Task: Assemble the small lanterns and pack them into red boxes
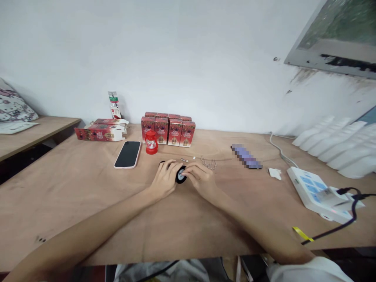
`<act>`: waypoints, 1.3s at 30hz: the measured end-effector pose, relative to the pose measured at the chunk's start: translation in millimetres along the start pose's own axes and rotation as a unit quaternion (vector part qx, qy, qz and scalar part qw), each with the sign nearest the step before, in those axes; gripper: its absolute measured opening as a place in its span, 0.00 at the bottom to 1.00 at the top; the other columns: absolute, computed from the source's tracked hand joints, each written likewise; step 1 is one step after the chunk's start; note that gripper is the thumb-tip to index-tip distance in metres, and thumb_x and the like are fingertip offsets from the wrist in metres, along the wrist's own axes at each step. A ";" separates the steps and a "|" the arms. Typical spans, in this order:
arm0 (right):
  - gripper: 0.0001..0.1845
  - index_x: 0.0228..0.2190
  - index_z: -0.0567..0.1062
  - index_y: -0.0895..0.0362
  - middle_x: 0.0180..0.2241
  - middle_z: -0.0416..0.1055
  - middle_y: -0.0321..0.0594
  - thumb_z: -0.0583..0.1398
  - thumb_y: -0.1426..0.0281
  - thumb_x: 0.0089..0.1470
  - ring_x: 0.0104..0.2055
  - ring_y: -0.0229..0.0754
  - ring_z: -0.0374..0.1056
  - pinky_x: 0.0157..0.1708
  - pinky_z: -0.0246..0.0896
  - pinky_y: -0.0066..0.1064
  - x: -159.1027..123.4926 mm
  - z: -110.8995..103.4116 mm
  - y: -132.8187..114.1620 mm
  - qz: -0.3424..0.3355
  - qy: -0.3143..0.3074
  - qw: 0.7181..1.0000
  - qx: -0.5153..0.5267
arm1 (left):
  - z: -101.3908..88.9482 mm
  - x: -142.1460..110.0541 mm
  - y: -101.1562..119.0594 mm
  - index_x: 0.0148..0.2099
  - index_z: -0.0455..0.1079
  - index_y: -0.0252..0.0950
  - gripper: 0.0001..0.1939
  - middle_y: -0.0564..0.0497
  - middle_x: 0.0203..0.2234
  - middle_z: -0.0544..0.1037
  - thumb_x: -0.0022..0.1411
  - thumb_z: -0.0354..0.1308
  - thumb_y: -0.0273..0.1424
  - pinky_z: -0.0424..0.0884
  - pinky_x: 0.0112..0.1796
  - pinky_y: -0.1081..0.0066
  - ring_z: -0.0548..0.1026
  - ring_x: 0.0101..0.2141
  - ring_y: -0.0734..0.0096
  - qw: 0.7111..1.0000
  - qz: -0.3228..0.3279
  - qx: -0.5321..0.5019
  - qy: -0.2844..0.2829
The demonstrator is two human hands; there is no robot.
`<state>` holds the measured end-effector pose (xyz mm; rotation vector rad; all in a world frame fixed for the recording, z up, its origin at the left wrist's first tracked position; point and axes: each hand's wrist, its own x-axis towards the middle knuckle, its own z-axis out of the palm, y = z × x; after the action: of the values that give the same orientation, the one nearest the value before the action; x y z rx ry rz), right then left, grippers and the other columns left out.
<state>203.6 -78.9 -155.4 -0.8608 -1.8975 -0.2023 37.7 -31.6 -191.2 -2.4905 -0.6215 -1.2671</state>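
Near the middle of the table, my left hand (165,179) grips a black round part with a pale grey centre (181,175), its face turned to the right. My right hand (203,180) is closed in a pinch, the fingertips against that face; whatever they hold is hidden. Behind the left fingers a bit of another black piece (161,162) shows. Just beyond the hands lie small silver discs (184,159), a tiny white piece (194,158) and several bent thin wires (209,163). A small red lantern (151,142) stands upright behind my left hand.
Red printed boxes (175,133) stand in rows by the wall, with opened flattened boxes (101,131) and a bottle (114,105) to their left. A phone (128,154) lies left, another, blurred phone (246,156) right. A power strip (317,194) with cables and white stacked cups (340,145) occupy the right.
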 end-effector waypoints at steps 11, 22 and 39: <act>0.08 0.29 0.74 0.55 0.29 0.75 0.40 0.56 0.72 0.58 0.33 0.37 0.72 0.34 0.68 0.30 -0.3 -7.1 4.9 -0.012 -0.014 0.999 0.028 | -1.0 1.3 0.1 0.56 0.55 0.33 0.26 0.41 0.42 0.72 0.54 0.46 0.19 0.67 0.43 0.59 0.68 0.47 0.55 1.000 0.008 0.001 0.007; 0.09 0.27 0.74 0.56 0.28 0.74 0.40 0.56 0.74 0.57 0.31 0.35 0.71 0.32 0.67 0.27 0.0 -8.0 -0.8 -0.033 0.004 0.999 0.003 | -1.1 2.4 2.0 0.56 0.56 0.32 0.22 0.40 0.41 0.74 0.58 0.45 0.20 0.65 0.42 0.58 0.68 0.46 0.55 0.998 0.041 0.026 0.026; 0.13 0.42 0.70 0.60 0.38 0.75 0.48 0.52 0.74 0.55 0.42 0.49 0.71 0.37 0.60 0.33 -0.2 -38.1 58.3 0.289 -0.317 0.819 -0.382 | -4.6 4.7 -23.1 0.45 0.60 0.36 0.26 0.48 0.38 0.70 0.47 0.66 0.39 0.69 0.42 0.63 0.72 0.40 0.62 0.934 -0.294 -0.124 0.161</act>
<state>268.7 -54.9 -150.2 -2.2424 -2.0283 -0.3369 25.7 -12.3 -183.5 -2.2661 -1.2415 -2.0264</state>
